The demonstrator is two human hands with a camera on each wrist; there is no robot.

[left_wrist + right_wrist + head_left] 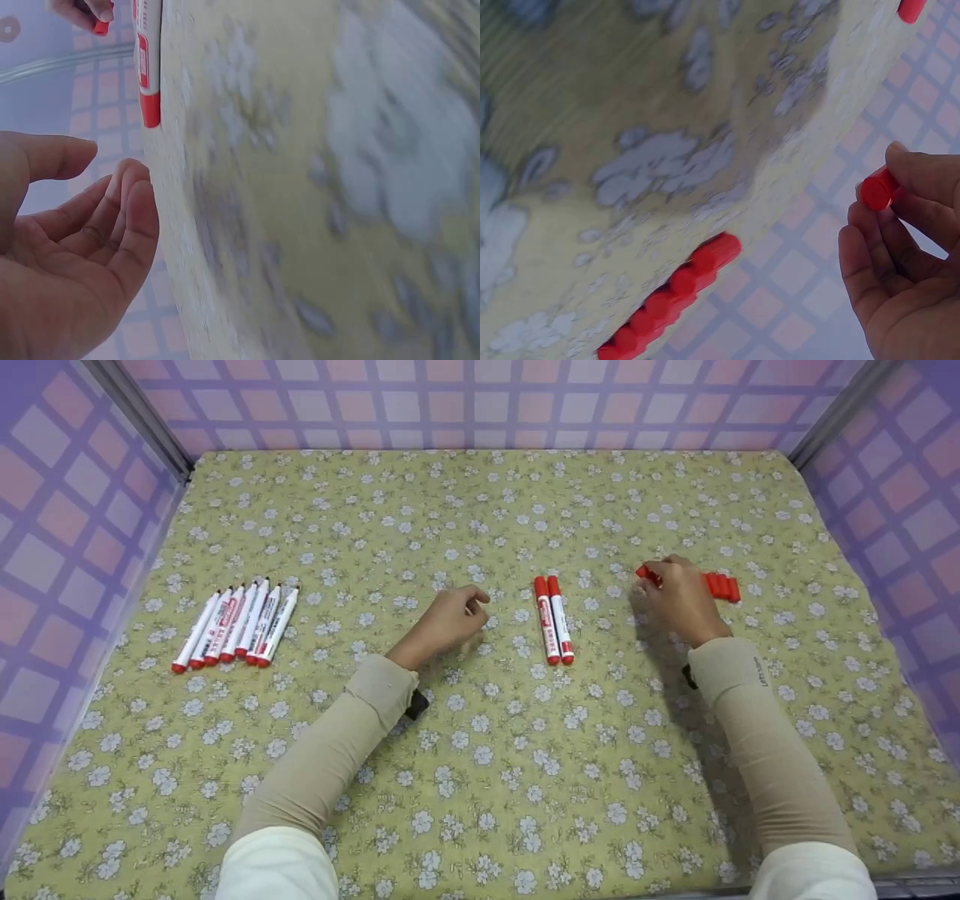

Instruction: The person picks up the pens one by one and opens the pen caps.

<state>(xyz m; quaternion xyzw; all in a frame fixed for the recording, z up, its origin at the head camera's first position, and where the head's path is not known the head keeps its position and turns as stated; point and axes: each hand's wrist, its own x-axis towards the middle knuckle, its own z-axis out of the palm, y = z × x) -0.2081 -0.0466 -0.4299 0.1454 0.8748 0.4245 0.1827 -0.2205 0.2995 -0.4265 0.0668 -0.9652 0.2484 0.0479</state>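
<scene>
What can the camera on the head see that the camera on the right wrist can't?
Only the head view shows the row of white uncapped marker pens, the left hand and the two capped red-and-white markers. Only the right wrist view shows the fingers pinching the small red plastic cap up close. Both show the right hand, the row of loose red caps and the yellow flowered cloth.

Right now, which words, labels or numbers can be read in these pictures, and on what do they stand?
None is readable.
Capped markers: red label print, too small to read.
Uncapped markers: the same, too small.
Sleeve of right hand, which pinches a red cap: small mark, unreadable.
</scene>
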